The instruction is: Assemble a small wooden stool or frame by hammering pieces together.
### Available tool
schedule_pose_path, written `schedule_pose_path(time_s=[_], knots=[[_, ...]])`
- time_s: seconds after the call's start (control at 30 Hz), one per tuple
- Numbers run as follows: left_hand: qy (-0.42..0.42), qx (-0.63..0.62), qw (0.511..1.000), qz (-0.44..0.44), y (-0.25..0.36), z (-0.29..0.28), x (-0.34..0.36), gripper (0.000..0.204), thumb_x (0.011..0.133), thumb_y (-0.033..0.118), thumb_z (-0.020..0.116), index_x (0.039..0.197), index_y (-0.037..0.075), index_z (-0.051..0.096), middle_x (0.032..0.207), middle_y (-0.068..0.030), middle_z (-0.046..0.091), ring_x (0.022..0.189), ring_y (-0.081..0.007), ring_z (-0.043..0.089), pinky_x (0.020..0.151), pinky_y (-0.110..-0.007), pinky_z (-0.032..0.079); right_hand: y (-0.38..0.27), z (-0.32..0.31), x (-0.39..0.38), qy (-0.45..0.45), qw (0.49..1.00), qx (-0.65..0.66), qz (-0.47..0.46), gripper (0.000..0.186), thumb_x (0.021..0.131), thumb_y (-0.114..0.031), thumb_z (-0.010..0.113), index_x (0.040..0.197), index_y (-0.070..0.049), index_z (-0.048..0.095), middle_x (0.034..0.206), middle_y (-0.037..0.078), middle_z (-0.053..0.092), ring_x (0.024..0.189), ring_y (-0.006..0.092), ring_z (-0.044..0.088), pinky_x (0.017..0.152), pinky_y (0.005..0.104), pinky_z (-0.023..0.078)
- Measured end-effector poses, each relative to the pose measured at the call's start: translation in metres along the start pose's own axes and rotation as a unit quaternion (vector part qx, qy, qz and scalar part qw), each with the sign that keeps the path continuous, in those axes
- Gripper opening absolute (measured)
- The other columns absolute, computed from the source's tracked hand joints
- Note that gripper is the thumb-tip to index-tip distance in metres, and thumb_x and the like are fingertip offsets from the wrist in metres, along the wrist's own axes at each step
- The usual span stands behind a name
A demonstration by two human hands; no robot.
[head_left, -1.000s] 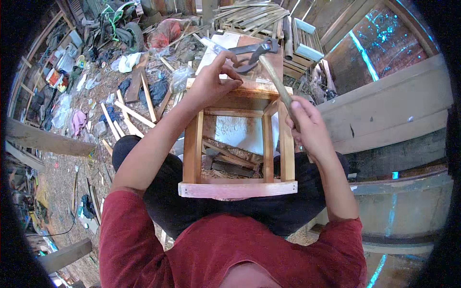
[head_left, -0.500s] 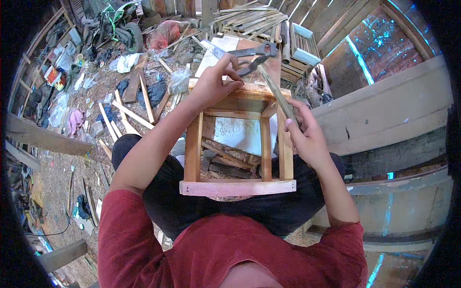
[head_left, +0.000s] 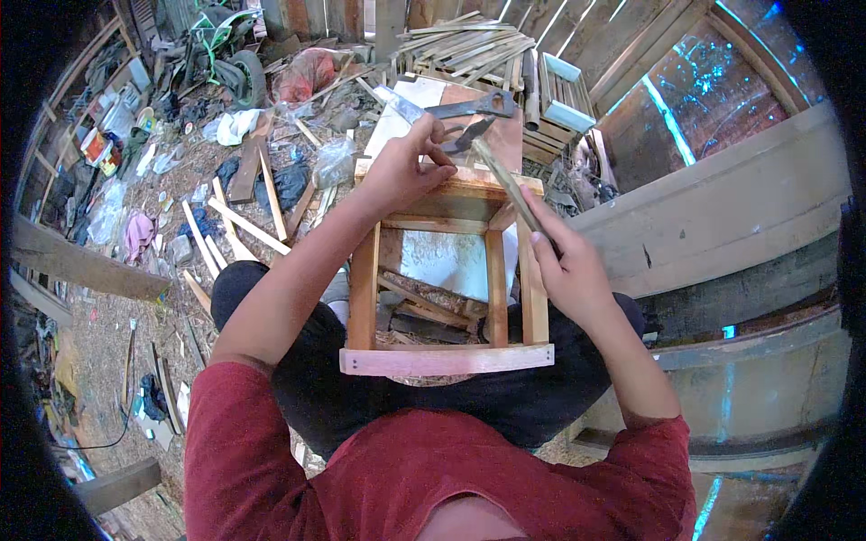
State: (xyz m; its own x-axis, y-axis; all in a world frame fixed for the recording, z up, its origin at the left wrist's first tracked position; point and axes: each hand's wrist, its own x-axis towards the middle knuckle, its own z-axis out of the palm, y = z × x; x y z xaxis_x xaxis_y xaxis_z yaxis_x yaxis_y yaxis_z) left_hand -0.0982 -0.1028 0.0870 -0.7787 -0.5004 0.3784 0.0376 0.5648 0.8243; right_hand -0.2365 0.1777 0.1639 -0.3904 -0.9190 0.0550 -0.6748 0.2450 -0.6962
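In the middle of the frame a small square stool frame of pale and reddish planed wood (head_left: pixel 448 270) lies across the person's lap, its legs running up the picture and a light, slightly curved rail nearest the body.

The left hand (head_left: pixel 403 171) rests on the far top rail, just above centre. Its fingers are curled and pinched together at the tips, as if holding something small against the wood, but what lies between them is too small to tell.

The right hand (head_left: pixel 566 266), right of centre, is closed round the lower end of a long wooden-handled hammer with a dark metal head (head_left: pixel 499 171). The handle slants up and left, so the head hangs just beside the left fingertips over the far rail.

The frame looks stiff and fairly light, rigid enough to bear blows yet liable to rock on the lap. Its flat dry rails should give a sure grip, best taken near a joint where leg meets rail. The hammer seems head-heavy, and the low grip on its handle suits a swing.

Beyond the stool, near the top centre, a dark hand saw (head_left: pixel 469 106) lies on a pale board, with a stack of thin wooden slats (head_left: pixel 465 45) above it.
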Motion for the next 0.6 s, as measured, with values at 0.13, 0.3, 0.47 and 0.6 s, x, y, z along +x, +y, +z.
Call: schedule_pose_path(time_s=[0.13,0.3,0.47,0.6], knots=[[0.010,-0.007,0.999,0.047,-0.002,0.001,0.000,0.046,0.090,0.003,0.083,0.109,0.007,0.042,0.091,-0.0119,0.071,0.089,-0.0226,0.076,0.068,-0.038,0.058,-0.002,0.003,-0.003,0.016,0.998,-0.020,-0.051,0.060,0.107,-0.008,0.056,0.164,-0.025,0.048,0.139,0.026,0.069,0.123,0.0427,0.070,0.101,0.0432,0.056],[0.009,-0.002,0.999,0.040,0.000,0.001,-0.001,0.046,0.090,0.003,0.084,0.108,0.007,0.042,0.091,-0.0089,0.073,0.089,-0.0166,0.074,0.066,-0.036,0.059,-0.005,0.004,-0.003,0.076,0.990,-0.013,-0.114,0.060,0.107,-0.008,0.056,0.164,-0.024,0.048,0.138,0.027,0.069,0.125,0.0413,0.070,0.103,0.0428,0.055],[0.002,0.024,0.999,0.029,0.001,-0.001,0.000,0.046,0.089,0.005,0.081,0.110,0.005,0.040,0.099,-0.0192,0.079,0.086,-0.0331,0.079,0.070,-0.041,0.058,-0.005,0.007,-0.004,0.089,0.990,0.030,-0.108,0.058,0.107,-0.008,0.056,0.164,-0.019,0.049,0.132,0.029,0.071,0.120,0.0399,0.073,0.101,0.0413,0.055],[0.009,0.016,0.999,0.038,-0.002,0.000,0.000,0.047,0.089,0.006,0.081,0.110,0.005,0.040,0.091,-0.0172,0.078,0.084,-0.0347,0.078,0.070,-0.042,0.058,-0.003,0.011,-0.005,0.092,0.987,-0.045,-0.125,0.059,0.107,-0.007,0.056,0.164,-0.019,0.049,0.129,0.029,0.072,0.116,0.0369,0.075,0.100,0.0404,0.056]])
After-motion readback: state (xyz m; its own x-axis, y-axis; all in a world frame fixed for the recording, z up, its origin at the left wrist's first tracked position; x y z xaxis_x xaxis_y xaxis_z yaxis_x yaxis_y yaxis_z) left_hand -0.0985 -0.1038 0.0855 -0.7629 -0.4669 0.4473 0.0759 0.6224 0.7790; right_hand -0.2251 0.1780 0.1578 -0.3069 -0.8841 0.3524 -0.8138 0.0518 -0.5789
